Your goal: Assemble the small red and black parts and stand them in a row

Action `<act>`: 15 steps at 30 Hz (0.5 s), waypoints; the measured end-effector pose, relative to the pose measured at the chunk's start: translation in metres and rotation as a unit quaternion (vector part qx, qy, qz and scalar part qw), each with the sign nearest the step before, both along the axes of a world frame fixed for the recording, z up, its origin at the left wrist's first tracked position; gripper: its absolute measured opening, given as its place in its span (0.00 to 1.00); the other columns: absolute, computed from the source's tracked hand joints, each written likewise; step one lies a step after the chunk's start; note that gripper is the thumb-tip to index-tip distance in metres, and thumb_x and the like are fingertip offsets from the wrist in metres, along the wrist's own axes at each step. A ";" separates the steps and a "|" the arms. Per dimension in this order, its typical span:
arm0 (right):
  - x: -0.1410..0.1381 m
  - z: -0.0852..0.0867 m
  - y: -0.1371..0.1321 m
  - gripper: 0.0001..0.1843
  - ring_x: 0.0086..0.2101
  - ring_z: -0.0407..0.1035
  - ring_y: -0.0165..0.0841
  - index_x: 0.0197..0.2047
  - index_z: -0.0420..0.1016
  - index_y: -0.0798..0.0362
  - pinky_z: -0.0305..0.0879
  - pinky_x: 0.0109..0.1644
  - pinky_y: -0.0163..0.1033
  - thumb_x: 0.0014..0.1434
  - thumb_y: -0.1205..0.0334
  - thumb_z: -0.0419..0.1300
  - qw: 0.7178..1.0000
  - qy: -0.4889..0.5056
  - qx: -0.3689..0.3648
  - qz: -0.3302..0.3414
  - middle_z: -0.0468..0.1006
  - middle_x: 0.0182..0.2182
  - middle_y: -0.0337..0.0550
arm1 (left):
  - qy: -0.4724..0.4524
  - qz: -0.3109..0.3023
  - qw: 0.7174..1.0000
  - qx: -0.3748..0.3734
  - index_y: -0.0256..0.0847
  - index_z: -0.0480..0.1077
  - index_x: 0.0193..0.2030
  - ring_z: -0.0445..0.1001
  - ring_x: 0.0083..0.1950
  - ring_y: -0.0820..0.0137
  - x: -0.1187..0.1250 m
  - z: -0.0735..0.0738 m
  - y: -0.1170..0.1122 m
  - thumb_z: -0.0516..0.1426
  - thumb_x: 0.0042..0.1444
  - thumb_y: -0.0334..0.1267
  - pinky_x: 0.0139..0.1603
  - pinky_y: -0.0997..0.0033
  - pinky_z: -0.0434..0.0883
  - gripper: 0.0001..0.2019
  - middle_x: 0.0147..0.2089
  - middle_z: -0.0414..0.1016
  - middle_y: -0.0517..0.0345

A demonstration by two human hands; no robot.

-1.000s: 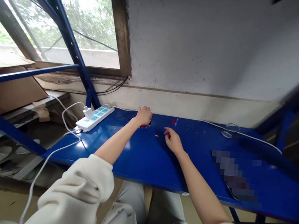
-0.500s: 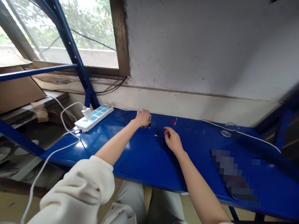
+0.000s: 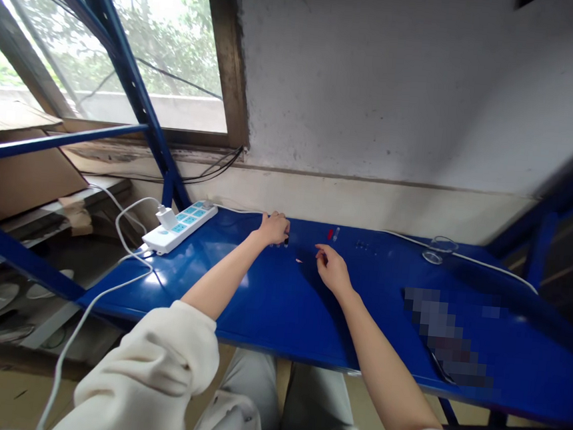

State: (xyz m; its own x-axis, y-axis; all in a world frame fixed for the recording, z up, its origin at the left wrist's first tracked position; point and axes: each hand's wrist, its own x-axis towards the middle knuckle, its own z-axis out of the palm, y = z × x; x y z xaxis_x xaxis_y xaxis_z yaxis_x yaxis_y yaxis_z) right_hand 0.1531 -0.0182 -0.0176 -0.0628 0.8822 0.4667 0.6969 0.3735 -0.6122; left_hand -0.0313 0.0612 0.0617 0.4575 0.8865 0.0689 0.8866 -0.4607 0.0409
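On the blue tabletop (image 3: 269, 300), my left hand (image 3: 274, 228) is near the back edge with its fingers bent down and closed on a small black cylinder (image 3: 287, 241). A few small pieces beside it are partly covered by the hand and too small to name. My right hand (image 3: 332, 270) hovers over the middle, index finger stretched out and the others loosely curled, with nothing visible in it. Between the hands lies a small pale pink piece (image 3: 299, 261). Beyond my right hand, a short red piece (image 3: 330, 233) lies beside a small clear tube (image 3: 336, 234).
Several tiny clear pieces (image 3: 363, 245) lie right of the tube. Farther right are a clear round container (image 3: 432, 257) and a blurred dark flat item (image 3: 449, 339). A white power strip (image 3: 180, 226) with a cable sits at the left. A wall (image 3: 368, 202) stands behind.
Almost nothing differs. Both hands stay in nearly the same place, and the small pieces on the table have not visibly moved.
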 end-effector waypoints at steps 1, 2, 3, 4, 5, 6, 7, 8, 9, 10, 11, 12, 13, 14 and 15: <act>0.000 0.000 0.000 0.18 0.31 0.67 0.31 0.48 0.66 0.54 0.63 0.35 0.37 0.55 0.66 0.45 1.000 -0.002 0.002 -0.002 0.73 0.34 0.44 | -0.001 -0.001 1.000 0.000 0.39 0.70 0.34 0.60 0.50 0.58 0.000 -0.001 0.001 0.55 0.47 0.34 0.50 0.52 0.55 0.06 0.44 0.67 0.50; 0.000 0.000 0.000 0.18 0.31 0.67 0.31 0.47 0.66 0.54 0.63 0.35 0.37 0.55 0.66 0.45 1.000 -0.004 0.004 -0.003 0.73 0.34 0.45 | -0.001 -0.001 1.000 0.000 0.39 0.70 0.34 0.60 0.50 0.58 0.000 -0.001 0.001 0.56 0.47 0.35 0.50 0.52 0.55 0.06 0.44 0.67 0.50; 0.000 0.000 0.000 0.18 0.31 0.67 0.31 0.47 0.66 0.54 0.63 0.35 0.37 0.55 0.66 0.45 1.000 -0.005 0.004 -0.004 0.73 0.34 0.45 | 0.000 -0.001 1.000 -0.002 0.39 0.70 0.34 0.60 0.50 0.58 0.000 -0.001 0.002 0.56 0.47 0.35 0.50 0.53 0.55 0.06 0.44 0.67 0.50; 0.000 0.000 0.000 0.18 0.32 0.68 0.32 0.47 0.66 0.54 0.63 0.35 0.37 0.55 0.66 0.45 1.000 -0.008 0.003 -0.005 0.73 0.34 0.45 | 0.001 0.000 1.000 -0.003 0.39 0.70 0.34 0.60 0.51 0.58 -0.001 -0.002 0.002 0.56 0.47 0.35 0.50 0.53 0.55 0.07 0.44 0.67 0.50; 0.000 0.000 -0.001 0.18 0.32 0.68 0.32 0.47 0.67 0.54 0.64 0.36 0.37 0.55 0.65 0.45 1.000 -0.010 0.002 -0.007 0.73 0.35 0.45 | 0.002 0.001 1.000 -0.005 0.39 0.70 0.35 0.60 0.51 0.58 -0.001 -0.002 0.002 0.56 0.47 0.35 0.50 0.53 0.55 0.07 0.44 0.67 0.50; 0.000 0.001 -0.001 0.18 0.33 0.68 0.32 0.47 0.67 0.54 0.64 0.36 0.37 0.55 0.66 0.45 1.000 -0.014 0.001 -0.012 0.73 0.35 0.46 | 0.003 0.003 1.000 -0.007 0.40 0.70 0.35 0.61 0.51 0.58 -0.001 -0.001 0.002 0.56 0.47 0.36 0.50 0.53 0.55 0.07 0.44 0.67 0.50; 0.000 0.001 -0.001 0.18 0.33 0.68 0.32 0.47 0.67 0.55 0.64 0.36 0.37 0.55 0.66 0.45 1.000 -0.018 0.000 -0.019 0.73 0.36 0.46 | 0.002 0.005 1.000 -0.006 0.40 0.69 0.36 0.61 0.51 0.58 -0.001 -0.001 0.002 0.56 0.47 0.36 0.50 0.53 0.55 0.08 0.45 0.67 0.50; 0.000 0.001 -0.001 0.19 0.33 0.68 0.33 0.47 0.67 0.55 0.64 0.37 0.38 0.55 0.66 0.45 0.999 -0.026 -0.001 -0.031 0.73 0.36 0.47 | -0.003 0.004 1.000 -0.001 0.40 0.69 0.37 0.61 0.51 0.58 0.000 0.000 0.001 0.56 0.48 0.36 0.50 0.52 0.55 0.09 0.45 0.68 0.50; 0.001 0.002 0.000 0.19 0.34 0.68 0.33 0.48 0.67 0.56 0.64 0.37 0.39 0.54 0.67 0.45 0.998 -0.036 -0.002 -0.047 0.73 0.37 0.47 | -0.013 0.000 1.000 0.010 0.40 0.69 0.39 0.61 0.51 0.58 0.001 0.000 0.000 0.56 0.49 0.37 0.50 0.52 0.55 0.10 0.45 0.68 0.50; 0.002 0.002 0.000 0.19 0.35 0.68 0.35 0.48 0.67 0.56 0.64 0.38 0.40 0.54 0.67 0.45 0.996 -0.051 -0.004 -0.069 0.73 0.37 0.48 | -0.028 -0.008 0.999 0.026 0.40 0.68 0.41 0.61 0.51 0.58 0.002 0.001 -0.002 0.55 0.50 0.37 0.50 0.53 0.56 0.11 0.46 0.68 0.50; 0.004 0.002 0.001 0.20 0.36 0.68 0.36 0.48 0.66 0.58 0.64 0.39 0.41 0.53 0.68 0.45 0.993 -0.067 -0.008 -0.095 0.73 0.37 0.50 | -0.048 -0.019 0.998 0.045 0.40 0.67 0.43 0.61 0.51 0.59 0.005 0.001 -0.005 0.53 0.51 0.37 0.51 0.53 0.56 0.12 0.46 0.68 0.50; 0.005 0.002 0.001 0.20 0.38 0.68 0.38 0.49 0.66 0.59 0.64 0.40 0.43 0.53 0.68 0.45 0.989 -0.086 -0.014 -0.120 0.73 0.38 0.51 | -0.069 -0.034 0.995 0.062 0.41 0.66 0.45 0.62 0.52 0.60 0.009 0.000 -0.007 0.52 0.53 0.38 0.51 0.55 0.56 0.13 0.47 0.67 0.50; 0.007 0.001 0.002 0.21 0.40 0.68 0.40 0.50 0.66 0.60 0.63 0.42 0.44 0.53 0.68 0.46 0.984 -0.104 -0.022 -0.142 0.73 0.40 0.53 | -0.089 -0.051 0.992 0.074 0.41 0.65 0.47 0.62 0.52 0.61 0.013 -0.001 -0.010 0.50 0.54 0.38 0.51 0.56 0.57 0.13 0.48 0.67 0.51; 0.008 0.000 0.003 0.22 0.42 0.67 0.42 0.51 0.65 0.61 0.62 0.43 0.46 0.53 0.68 0.46 0.979 -0.120 -0.032 -0.161 0.72 0.43 0.56 | -0.104 -0.070 0.989 0.077 0.42 0.64 0.49 0.62 0.53 0.62 0.019 -0.004 -0.013 0.49 0.55 0.38 0.51 0.58 0.58 0.14 0.50 0.66 0.51; 0.009 -0.001 0.003 0.22 0.44 0.65 0.43 0.52 0.64 0.62 0.61 0.45 0.47 0.53 0.67 0.47 0.974 -0.134 -0.042 -0.177 0.70 0.46 0.58 | -0.109 -0.091 0.987 0.068 0.42 0.63 0.50 0.61 0.53 0.63 0.025 -0.008 -0.016 0.49 0.55 0.38 0.51 0.60 0.58 0.15 0.51 0.66 0.51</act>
State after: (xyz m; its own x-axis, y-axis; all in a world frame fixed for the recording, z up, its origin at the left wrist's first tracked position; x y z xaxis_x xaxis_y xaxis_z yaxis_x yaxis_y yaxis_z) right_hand 0.1617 -0.0153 -0.0181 0.1424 0.9047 0.4015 0.9116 0.0381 -0.4093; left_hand -0.0060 0.0453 0.0541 0.5702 0.7665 0.2957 0.7648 -0.6266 0.1495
